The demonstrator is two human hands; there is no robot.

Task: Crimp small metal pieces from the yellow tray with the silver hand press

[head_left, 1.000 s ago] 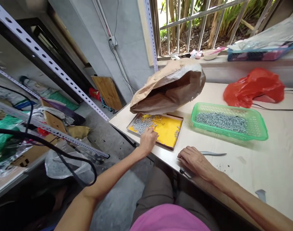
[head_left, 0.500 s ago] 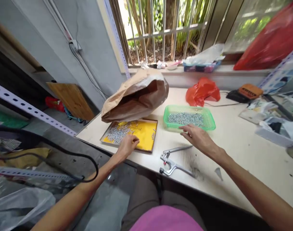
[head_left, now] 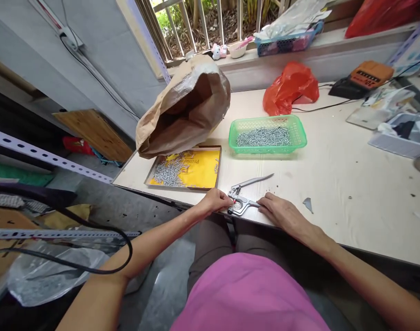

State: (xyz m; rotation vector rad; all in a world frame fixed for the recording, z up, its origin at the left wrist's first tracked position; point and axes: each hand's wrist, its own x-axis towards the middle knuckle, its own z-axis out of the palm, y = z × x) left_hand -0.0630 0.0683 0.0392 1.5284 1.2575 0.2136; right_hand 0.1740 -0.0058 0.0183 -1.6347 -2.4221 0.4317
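Head view, single moment.

- Pliers (head_left: 242, 202): lying flat on the table (head_left: 337, 188), close to its near edge and straight in front of the person. The jaw end points left. One handle runs up and right, spread away from the other, so the tool lies with its handles apart.
- Left hand (head_left: 215, 201): at the jaw end of the pliers, fingers curled in with the tips touching the metal head. I cannot tell whether the tips pinch anything small or only rest there.
- Right hand (head_left: 280, 212): palm down on the table, fingers stretched out loosely, the tips lying on the lower handle. It is not closed around it.
- The two hands are apart, one at each end of the tool.

Surroundings:
- Yellow tray (head_left: 201, 168): just beyond the left hand, with a heap of small metal pieces (head_left: 168, 172) in its left half.
- Paper bag (head_left: 185, 108): on its side with the mouth facing me, overhanging the far edge of the tray.
- Green basket (head_left: 267, 149): right of the bag, holding more of the same pieces.
- Red bag (head_left: 289, 87): behind the basket, near the window sill.
- Grey scrap (head_left: 308, 204): on the table just right of the right hand.
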